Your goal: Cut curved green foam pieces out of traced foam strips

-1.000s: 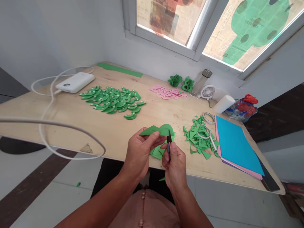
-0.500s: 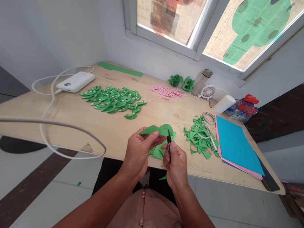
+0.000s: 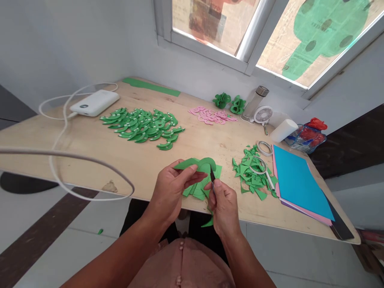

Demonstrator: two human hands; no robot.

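My left hand (image 3: 171, 190) pinches a piece of green paper (image 3: 192, 163) with a curved, rounded outline, held just above the table's front edge. In my right hand (image 3: 223, 202) is a pair of scissors (image 3: 213, 176), its dark blades at the paper's right end. Fingers hide most of the handles. Under the two hands lie several loose green paper pieces (image 3: 195, 191). A thin green strip (image 3: 208, 222) hangs below my right hand, past the table edge.
Left of centre lies a pile of green crescents (image 3: 144, 126); behind are pink cut-outs (image 3: 211, 116). Green scraps (image 3: 250, 170) with a magnifying glass (image 3: 258, 165) lie right, beside a blue sheet stack (image 3: 301, 182). A white cable (image 3: 90, 156) loops at left near a power bank (image 3: 95, 103).
My left hand has shifted slightly left with the paper, and the scissors' blades now sit further along its curve. More of the green strip hangs below my right hand.
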